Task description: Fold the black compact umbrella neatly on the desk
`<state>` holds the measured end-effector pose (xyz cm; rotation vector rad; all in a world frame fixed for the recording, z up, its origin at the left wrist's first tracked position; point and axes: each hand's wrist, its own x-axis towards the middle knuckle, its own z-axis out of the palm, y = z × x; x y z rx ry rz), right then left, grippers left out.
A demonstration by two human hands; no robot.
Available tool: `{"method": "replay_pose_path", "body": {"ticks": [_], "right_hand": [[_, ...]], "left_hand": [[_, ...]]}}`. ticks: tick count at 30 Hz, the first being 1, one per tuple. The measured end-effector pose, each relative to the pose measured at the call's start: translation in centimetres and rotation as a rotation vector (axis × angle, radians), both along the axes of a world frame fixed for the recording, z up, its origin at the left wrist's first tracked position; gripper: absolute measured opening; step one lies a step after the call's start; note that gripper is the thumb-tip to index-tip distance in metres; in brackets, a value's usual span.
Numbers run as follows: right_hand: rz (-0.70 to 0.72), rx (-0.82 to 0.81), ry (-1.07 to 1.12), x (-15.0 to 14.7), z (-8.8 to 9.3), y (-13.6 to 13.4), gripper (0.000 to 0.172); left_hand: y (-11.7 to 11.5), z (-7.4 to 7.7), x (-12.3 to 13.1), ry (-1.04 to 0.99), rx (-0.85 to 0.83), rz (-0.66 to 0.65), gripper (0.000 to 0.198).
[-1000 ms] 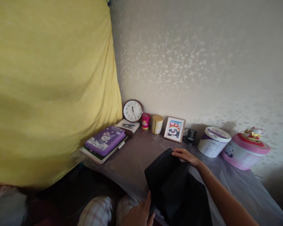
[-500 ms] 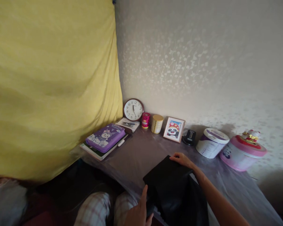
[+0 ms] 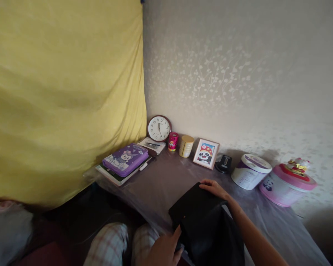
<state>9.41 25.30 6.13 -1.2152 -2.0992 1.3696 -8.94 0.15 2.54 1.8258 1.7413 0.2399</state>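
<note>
A black cloth [image 3: 202, 221] lies folded on the plastic-covered table [image 3: 161, 181] in front of me. My right hand [image 3: 214, 187] rests on the cloth's far edge, fingers curled over it and pinching it. My left hand [image 3: 163, 249] is at the cloth's near left edge, with the thumb up against the fabric and the fingers hidden under it. Both hands hold the same cloth flat against the tabletop.
Along the wall stand a round clock [image 3: 159, 128], a red can [image 3: 172, 142], a gold tin [image 3: 185, 146], a framed panda picture [image 3: 205, 153], a black gadget [image 3: 224, 163], a white tub [image 3: 250, 171] and a pink tub [image 3: 286, 183]. A purple case [image 3: 125, 159] lies on books. A yellow curtain [image 3: 58, 92] hangs left.
The raised far part of the black cloth has come down flat onto the table. My right hand lowered with it. My left hand shifted slightly along the near edge.
</note>
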Motion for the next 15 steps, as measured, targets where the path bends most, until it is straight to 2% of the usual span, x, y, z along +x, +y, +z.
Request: {"method": "replay_pose_path", "body": {"ticks": [7, 11, 15], "right_hand": [[0.005, -0.095, 0.252, 0.6, 1.6, -0.7, 0.031], [-0.043, -0.039, 0.231, 0.8, 1.4, -0.4, 0.035], [-0.068, -0.004, 0.166, 0.2, 0.8, -0.1, 0.042]], "left_hand": [[0.0, -0.6, 1.1, 0.115, 0.034, -0.011, 0.081], [0.1, -0.8, 1.4, 0.136, 0.047, 0.003, 0.08], [0.1, -1.6, 1.6, 0.1, 0.092, 0.052, 0.075]]}}
